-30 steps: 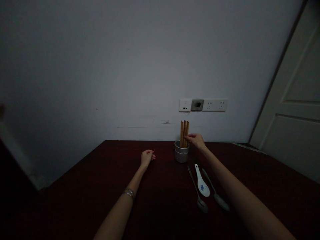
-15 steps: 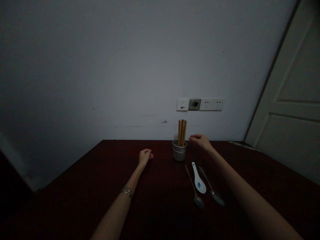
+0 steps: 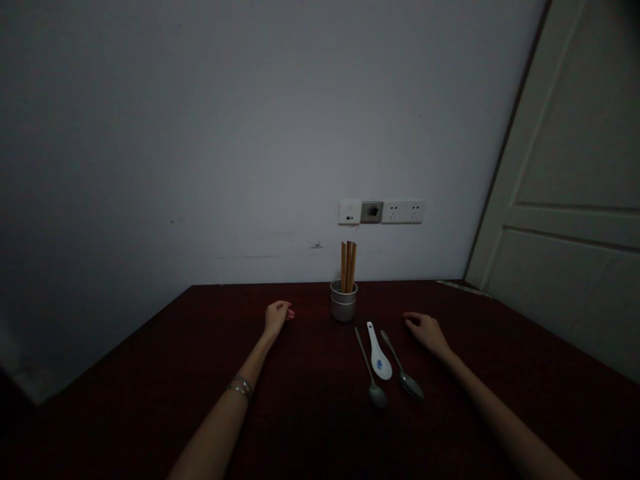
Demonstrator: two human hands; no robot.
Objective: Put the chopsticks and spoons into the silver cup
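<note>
Loosely curled, my left hand (image 3: 277,319) rests on the dark red table, closed with nothing visible in it. To its right stands a grey metal cup (image 3: 343,308) with several wooden chopsticks (image 3: 349,267) upright inside. My right hand (image 3: 425,331) lies on the table to the right of the cup, apart from it, its fingers stretched out and holding nothing. Between the cup and my right forearm lie a thin long-handled metal spoon (image 3: 377,396), a white ceramic spoon (image 3: 381,365) with a blue mark, and a larger metal spoon (image 3: 411,385).
The dark red wooden table (image 3: 165,373) meets a pale wall (image 3: 250,133) at its back edge. Wall sockets (image 3: 404,212) sit above the cup. A pale panelled door (image 3: 565,220) stands at the right, near a light strip (image 3: 463,288) on the table's back right edge.
My right hand has let go of the chopsticks, drawn away to the right and come down onto the table. The chopsticks stay in the cup. The view has turned slightly right.
</note>
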